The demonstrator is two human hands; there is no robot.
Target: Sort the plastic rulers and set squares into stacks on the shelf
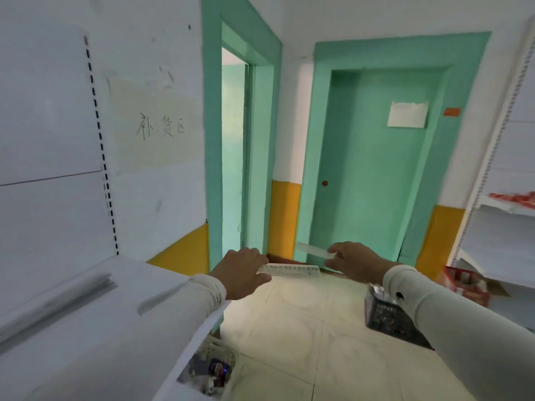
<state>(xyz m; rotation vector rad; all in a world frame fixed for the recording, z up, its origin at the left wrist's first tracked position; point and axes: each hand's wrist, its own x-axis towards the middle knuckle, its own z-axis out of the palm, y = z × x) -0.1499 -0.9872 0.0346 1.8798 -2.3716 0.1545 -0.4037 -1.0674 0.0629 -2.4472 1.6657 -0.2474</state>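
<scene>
Left hand pinches long ruler, ruler jutting right. Right hand pinches short clear ruler, jutting left, just above.

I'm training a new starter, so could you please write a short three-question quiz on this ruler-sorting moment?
1. True or false: the left hand holds a ruler with printed markings.
2. What does the right hand pinch? A) a clear ruler B) a red box C) nothing
3. Which side of the view is the white shelf with the blurred stacks?

Key: 1 true; 2 A, the clear ruler; 3 left.
</scene>
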